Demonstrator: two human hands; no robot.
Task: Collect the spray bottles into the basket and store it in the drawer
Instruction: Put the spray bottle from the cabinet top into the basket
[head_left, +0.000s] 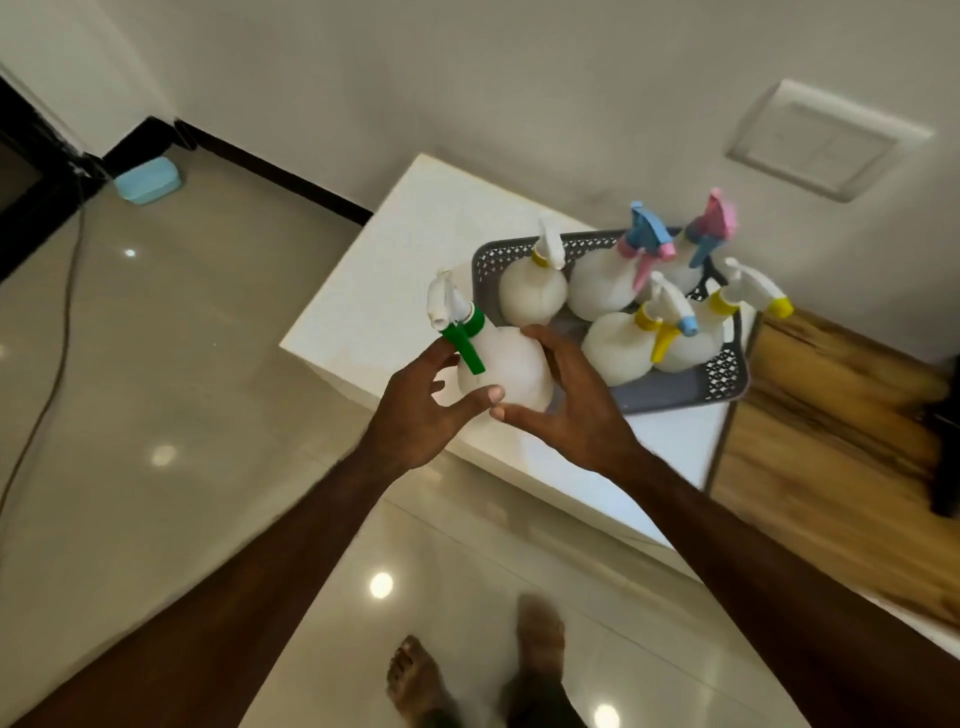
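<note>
A round white spray bottle with a green collar and trigger (506, 364) is cupped between both hands just left of the basket. My left hand (415, 415) grips its left side and underside. My right hand (571, 400) holds its right side. The grey perforated basket (675, 389) sits on the white cabinet top (384, 291) and holds several white spray bottles, among them one with a white nozzle (532, 291), one with a blue and pink head (602, 283) and one with a yellow trigger (621, 345).
The white cabinet stands against the wall, with wood-grain panels (831, 426) to its right. A glossy tiled floor lies below, with a blue box (148, 180) and a cable (57, 374) at the far left. My bare feet (467, 675) show at the bottom.
</note>
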